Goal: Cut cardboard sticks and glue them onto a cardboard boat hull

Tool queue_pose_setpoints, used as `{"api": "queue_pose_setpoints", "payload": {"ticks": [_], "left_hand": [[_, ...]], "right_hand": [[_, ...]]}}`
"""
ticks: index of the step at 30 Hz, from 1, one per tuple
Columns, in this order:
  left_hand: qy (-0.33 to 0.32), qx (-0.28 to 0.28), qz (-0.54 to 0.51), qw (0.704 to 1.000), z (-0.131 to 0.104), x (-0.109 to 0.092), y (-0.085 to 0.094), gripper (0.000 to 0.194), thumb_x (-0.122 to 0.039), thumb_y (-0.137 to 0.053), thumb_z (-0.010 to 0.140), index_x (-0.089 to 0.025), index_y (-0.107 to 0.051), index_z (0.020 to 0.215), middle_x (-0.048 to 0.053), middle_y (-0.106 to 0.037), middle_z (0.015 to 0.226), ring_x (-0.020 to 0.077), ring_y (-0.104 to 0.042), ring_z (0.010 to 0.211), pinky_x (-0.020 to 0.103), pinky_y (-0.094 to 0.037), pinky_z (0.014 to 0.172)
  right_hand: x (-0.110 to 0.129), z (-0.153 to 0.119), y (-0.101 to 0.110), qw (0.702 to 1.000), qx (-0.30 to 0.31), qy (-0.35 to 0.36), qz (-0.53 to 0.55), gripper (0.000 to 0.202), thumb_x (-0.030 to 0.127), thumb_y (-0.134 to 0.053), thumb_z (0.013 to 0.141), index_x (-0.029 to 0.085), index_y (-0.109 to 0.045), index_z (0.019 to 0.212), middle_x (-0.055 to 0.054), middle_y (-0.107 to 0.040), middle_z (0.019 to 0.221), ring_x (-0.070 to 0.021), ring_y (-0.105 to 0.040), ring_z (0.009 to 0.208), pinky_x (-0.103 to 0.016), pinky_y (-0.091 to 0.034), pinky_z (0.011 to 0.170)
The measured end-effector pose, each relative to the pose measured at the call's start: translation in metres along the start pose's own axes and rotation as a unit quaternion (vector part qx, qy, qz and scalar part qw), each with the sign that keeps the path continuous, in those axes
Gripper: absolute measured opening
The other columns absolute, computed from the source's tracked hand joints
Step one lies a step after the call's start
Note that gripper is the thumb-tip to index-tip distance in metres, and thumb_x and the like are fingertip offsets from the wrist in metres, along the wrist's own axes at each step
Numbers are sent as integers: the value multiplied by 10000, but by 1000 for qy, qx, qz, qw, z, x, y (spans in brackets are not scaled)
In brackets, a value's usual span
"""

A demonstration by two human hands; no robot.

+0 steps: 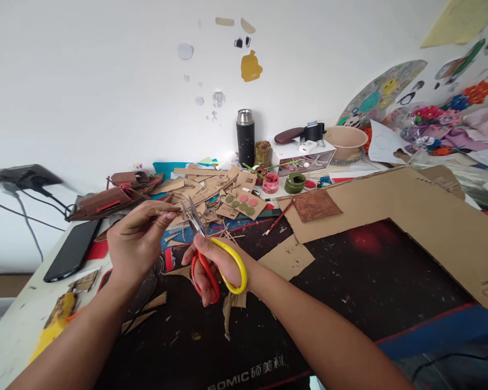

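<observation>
My right hand point(217, 265) holds scissors point(231, 257) with one yellow and one red handle loop. The scissors' metal blades are slightly apart and point up and left toward my other hand. My left hand point(140, 230) pinches a small, thin brown piece point(178, 210), seemingly cardboard, at its fingertips beside the blade tips; its exact shape is hard to make out. Both hands are above the dark mat point(329, 325). Behind them lies a heap of cardboard scraps point(203, 184). A cardboard piece point(287, 257) rests on the mat behind my right wrist.
A large cardboard sheet point(427, 227) bears a brown painted square point(317, 206). Paint jars point(295, 183) and a black flask point(245, 138) stand at the back. A phone point(73, 252) lies left, near a yellow-painted piece point(55, 325). A red pencil-like tool point(280, 216) lies mid-mat.
</observation>
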State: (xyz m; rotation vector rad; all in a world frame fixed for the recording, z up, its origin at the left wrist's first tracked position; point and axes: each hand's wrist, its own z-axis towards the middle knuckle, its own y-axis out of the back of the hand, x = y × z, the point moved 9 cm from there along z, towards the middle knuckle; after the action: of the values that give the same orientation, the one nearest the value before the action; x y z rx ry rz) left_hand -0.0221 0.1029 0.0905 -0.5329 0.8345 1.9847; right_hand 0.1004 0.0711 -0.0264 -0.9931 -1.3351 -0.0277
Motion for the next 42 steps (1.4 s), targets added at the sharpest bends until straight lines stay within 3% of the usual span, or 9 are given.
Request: {"api": "queue_pose_setpoints", "payload": {"ticks": [10,22,26,29,34,37,42], "left_hand": [[10,-8,7,1000,0,2,-1,126,-362,-809,927,-289,-845,831,26,-834,871,227,-752,833,366,-595,804],[-25,3,10,1000,0,-2,1,106,-255,-786,954,-273,-836,863,7,-815,886,191,-736,840,308,-563,792],[-27,-2,10,1000,1,-3,2,102,-235,-785,956,-269,-835,874,7,-818,903,188,-734,851,310,-558,805],[-31,-13,14,999,1,-5,4,103,-224,-784,955,-264,-835,875,9,-821,903,181,-731,852,304,-555,809],[-5,-28,16,999,5,0,9,91,-225,-795,929,-250,-829,848,9,-827,898,167,-740,854,277,-561,815],[38,19,16,999,5,10,0,93,-297,-801,919,-253,-836,846,13,-840,912,176,-753,864,275,-574,822],[124,160,-37,978,-5,19,-32,226,-488,-822,892,-269,-871,911,41,-862,962,230,-770,903,321,-605,848]], "right_hand": [[0,1,2,1000,-21,-5,-11,668,841,-496,1006,182,-606,969,58,-588,483,-153,-604,356,-212,-472,393],[3,-2,-5,1000,11,16,-22,564,735,-609,1011,191,-607,861,78,-534,450,-139,-541,315,-220,-451,344],[2,-3,-4,999,-9,-6,-33,544,701,-611,1027,200,-578,817,106,-463,419,-114,-473,275,-198,-379,312],[2,-3,-1,999,-34,-7,-40,574,748,-634,989,207,-568,809,122,-423,403,-108,-445,258,-197,-347,296],[12,-2,7,996,-66,56,-14,643,842,-718,853,216,-571,841,127,-452,409,-104,-438,264,-207,-370,302],[19,-3,18,989,-116,89,2,655,847,-757,798,216,-589,858,124,-469,429,-104,-450,279,-207,-356,291],[28,-6,36,972,-199,125,3,655,827,-785,760,219,-601,919,127,-481,440,-108,-451,284,-212,-337,284]]}}
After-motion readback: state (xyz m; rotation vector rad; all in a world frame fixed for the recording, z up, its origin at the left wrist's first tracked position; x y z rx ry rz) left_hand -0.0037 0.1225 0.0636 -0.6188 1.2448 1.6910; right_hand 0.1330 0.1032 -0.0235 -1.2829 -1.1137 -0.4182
